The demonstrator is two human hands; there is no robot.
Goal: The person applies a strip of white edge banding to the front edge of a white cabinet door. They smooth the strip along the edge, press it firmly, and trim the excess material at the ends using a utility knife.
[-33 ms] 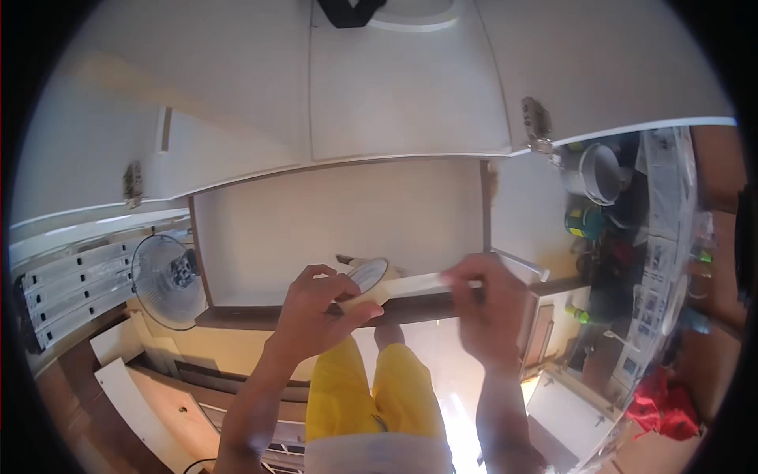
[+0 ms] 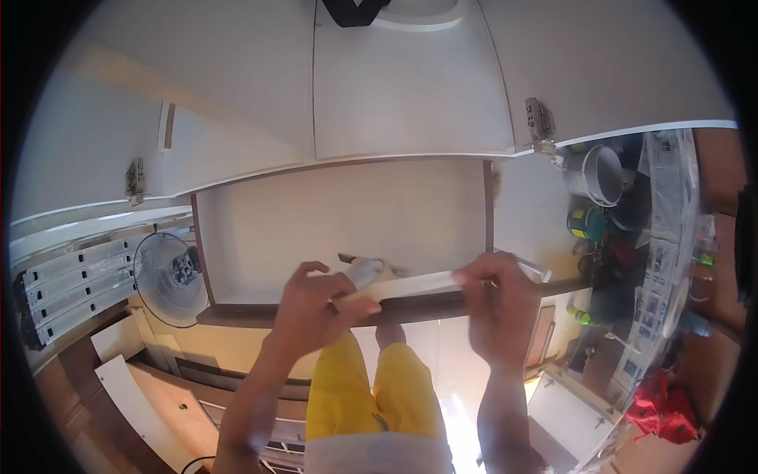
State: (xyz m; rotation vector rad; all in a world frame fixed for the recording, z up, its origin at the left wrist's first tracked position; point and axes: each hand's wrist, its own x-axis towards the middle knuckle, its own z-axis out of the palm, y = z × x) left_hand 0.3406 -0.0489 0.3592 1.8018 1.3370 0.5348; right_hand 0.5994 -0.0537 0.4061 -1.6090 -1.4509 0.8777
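I hold a long pale flat strip [image 2: 414,285] with both hands, level along the dark brown front edge [image 2: 237,314] of a white open cabinet box [image 2: 339,213]. My left hand [image 2: 320,306] pinches the strip's left end. My right hand [image 2: 499,306] grips it near the right end, and a short piece sticks out past the fingers. A small grey-white object [image 2: 365,271] lies just behind my left hand; its kind is unclear. Below the hands are my legs in yellow trousers [image 2: 371,395].
A round fan [image 2: 168,278] stands at the left beside white panels [image 2: 75,284]. A white cabinet door with a metal hinge [image 2: 539,122] hangs open above right. Pots [image 2: 598,170] and containers fill shelves at the right; a red bag [image 2: 665,412] lies below.
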